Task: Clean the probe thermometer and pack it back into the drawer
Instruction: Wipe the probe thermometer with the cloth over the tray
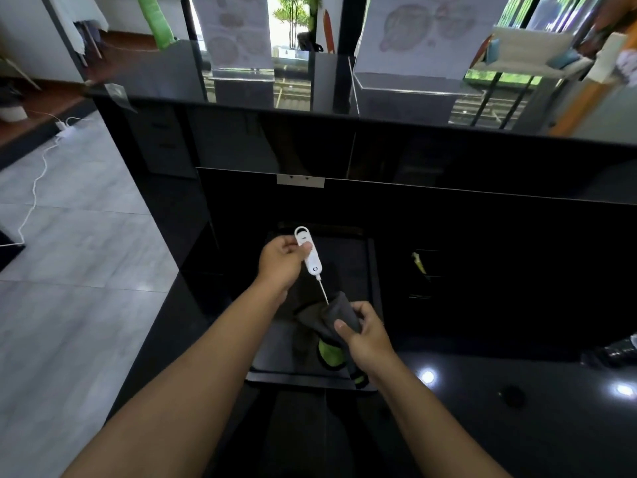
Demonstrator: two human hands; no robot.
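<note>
Cleaning under way — left hand (281,258) pinches the white probe thermometer (309,251), right hand (365,331) squeezes a grey cloth (339,313) round its tip, above the open drawer (374,270) — packing away not yet done

Two bare forearms, left hand (281,262), right hand (365,334), sleeveless to frame edge, fingernails short

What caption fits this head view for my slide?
Left hand holds white probe thermometer; right hand wipes its probe with grey cloth over open drawer.
</note>
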